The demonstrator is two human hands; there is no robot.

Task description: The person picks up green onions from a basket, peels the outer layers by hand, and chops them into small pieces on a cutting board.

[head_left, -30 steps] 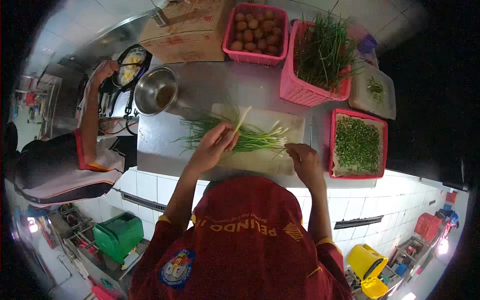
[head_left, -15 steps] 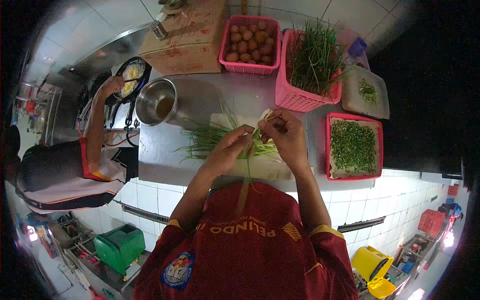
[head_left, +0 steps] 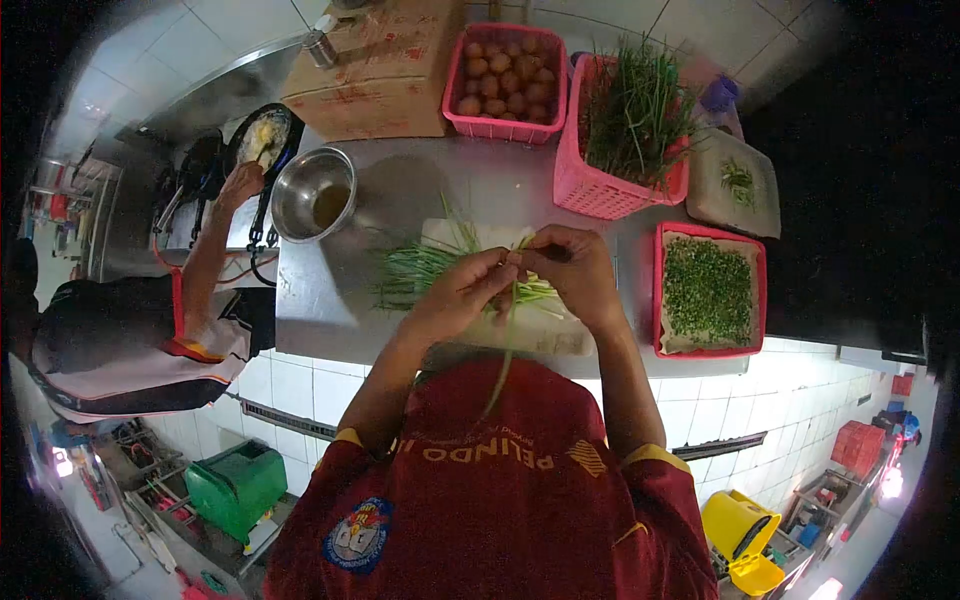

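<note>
My left hand [head_left: 462, 288] and my right hand [head_left: 574, 270] meet over the cutting board, fingertips pinched together. Between them is a spring onion [head_left: 507, 352], its long green leaf dangling down in front of my shirt. Both hands grip it near its upper end; the exact spot is partly hidden by the fingers. Beneath and to the left of my hands lies a pile of spring onions [head_left: 412, 268], green leaves pointing left and pale stems right. They rest across the white cutting board [head_left: 545, 335], which sits on the metal table.
Around the table stand a metal bowl [head_left: 300, 190], a cardboard box [head_left: 375, 85], a pink basket of eggs [head_left: 505, 128], a pink basket of green stalks [head_left: 610, 190], a pale tray [head_left: 712, 190] and a red tray of chopped greens [head_left: 708, 295]. At left, a co-worker's hand [head_left: 243, 184] works over a frying pan [head_left: 282, 125].
My hands have come closer together, fingertips now meeting on the spring onion. Its leaf hangs lower and straighter. The co-worker's hand has shifted right over the pan.
</note>
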